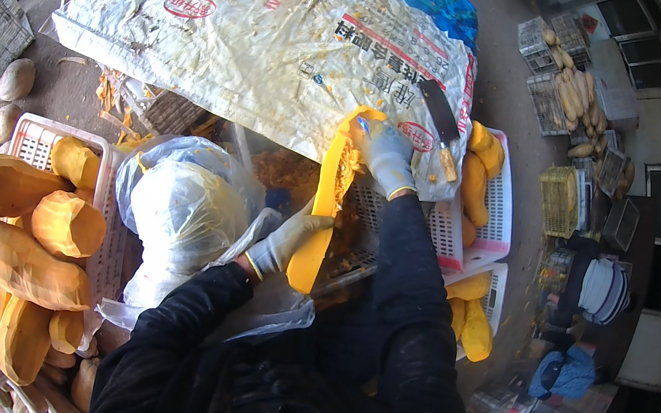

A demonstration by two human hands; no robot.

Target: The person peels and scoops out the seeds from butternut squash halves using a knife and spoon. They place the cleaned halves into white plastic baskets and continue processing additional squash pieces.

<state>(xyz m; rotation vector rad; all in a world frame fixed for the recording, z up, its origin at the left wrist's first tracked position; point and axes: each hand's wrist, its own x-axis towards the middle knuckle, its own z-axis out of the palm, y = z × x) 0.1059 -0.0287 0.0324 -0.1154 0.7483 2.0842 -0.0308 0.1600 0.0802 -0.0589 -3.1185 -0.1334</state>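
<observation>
A long halved, peeled squash (320,225) with orange flesh is tilted up before me, its seedy, stringy hollow facing right. My left hand (287,245), in a pale knit glove, grips its lower part from the left. At the upper end, my gloved right hand (389,156) is curled over the hollow around a small shiny tool (361,123), mostly hidden by the fingers. Loose pulp hangs just below that hand. To the right of it, a cleaver (439,114) with a dark blade and wooden handle lies on the printed white woven sack (220,41) covering the work surface.
Peeled squash (31,266) fill a white plastic crate (112,221) at left, beside a bulging clear plastic bag (186,214). Scraped pulp (286,175) lies beneath the sack's edge. More crates (501,197) hold squash at right. Two people (604,291) work farther right.
</observation>
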